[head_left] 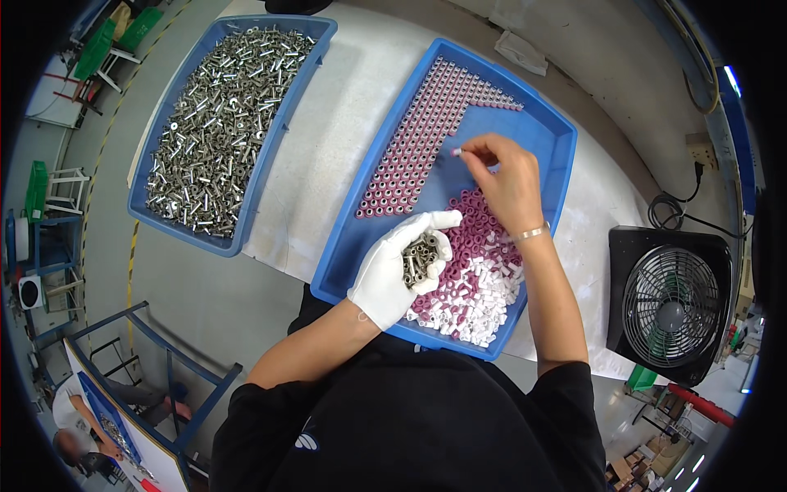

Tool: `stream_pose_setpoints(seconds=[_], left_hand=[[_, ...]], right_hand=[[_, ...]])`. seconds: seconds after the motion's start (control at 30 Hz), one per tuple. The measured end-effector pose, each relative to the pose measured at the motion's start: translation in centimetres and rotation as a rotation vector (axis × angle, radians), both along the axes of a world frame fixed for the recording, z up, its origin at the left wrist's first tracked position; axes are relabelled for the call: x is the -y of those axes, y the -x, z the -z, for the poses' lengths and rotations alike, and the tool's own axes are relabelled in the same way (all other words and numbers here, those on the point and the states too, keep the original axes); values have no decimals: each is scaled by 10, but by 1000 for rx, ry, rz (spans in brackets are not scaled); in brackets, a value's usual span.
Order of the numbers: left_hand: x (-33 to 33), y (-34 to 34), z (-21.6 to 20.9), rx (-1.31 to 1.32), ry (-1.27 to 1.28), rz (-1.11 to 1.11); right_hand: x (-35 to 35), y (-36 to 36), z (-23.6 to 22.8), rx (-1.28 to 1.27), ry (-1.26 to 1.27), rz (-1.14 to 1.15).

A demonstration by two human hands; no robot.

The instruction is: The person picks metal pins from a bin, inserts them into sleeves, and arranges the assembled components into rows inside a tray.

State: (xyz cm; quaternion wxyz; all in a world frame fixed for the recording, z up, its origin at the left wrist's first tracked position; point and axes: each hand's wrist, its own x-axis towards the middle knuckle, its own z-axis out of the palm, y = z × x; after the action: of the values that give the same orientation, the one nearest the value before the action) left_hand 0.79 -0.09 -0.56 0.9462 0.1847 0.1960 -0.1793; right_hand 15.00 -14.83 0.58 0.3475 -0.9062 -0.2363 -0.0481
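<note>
My left hand (381,275), in a white glove, is cupped palm-up around several small metal flanged sleeves (420,261). It hovers over the near part of a blue tray (508,139). Bare, with a bracelet at the wrist, my right hand (510,184) pinches a small pink and white piece (456,152) between thumb and fingertips. Close rows of pink ringed pieces with metal tops (414,135) stand upright along the tray's left and far sides. Below my right hand lie loose pink rings (475,230), with white plastic sleeves (471,307) heaped nearer me.
A second blue tray (275,135) at the left is filled with loose metal sleeves (221,123). On the right stands a black fan (672,303), near a wall socket with a cable. Another person (82,418) sits at a table at the lower left.
</note>
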Motion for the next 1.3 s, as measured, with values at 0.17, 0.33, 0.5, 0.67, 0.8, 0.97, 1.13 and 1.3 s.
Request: stream_pose_setpoints(seconds=[0.17, 0.33, 0.5, 0.67, 0.8, 0.97, 1.13, 1.3], left_hand=[[-2, 2, 3, 4, 19, 0], [-2, 1, -1, -34, 50, -30], [3, -3, -11, -90, -36, -51], [-8, 6, 4, 62, -77, -46], [-7, 1, 3, -56, 83, -112], [-2, -5, -12, -206, 119, -111], [-1, 1, -5, -147, 95, -94], [-4, 4, 2, -21, 23, -107]], right_hand=[[-5, -31, 33, 30, 122, -35], [-6, -41, 51, 117, 145, -39], [-9, -27, 30, 0, 73, 29], [9, 23, -17, 27, 198, -111], [42, 63, -20, -27, 298, -267], [69, 93, -27, -109, 419, -335], [73, 110, -28, -69, 511, -304], [73, 108, -25, -74, 499, -287]])
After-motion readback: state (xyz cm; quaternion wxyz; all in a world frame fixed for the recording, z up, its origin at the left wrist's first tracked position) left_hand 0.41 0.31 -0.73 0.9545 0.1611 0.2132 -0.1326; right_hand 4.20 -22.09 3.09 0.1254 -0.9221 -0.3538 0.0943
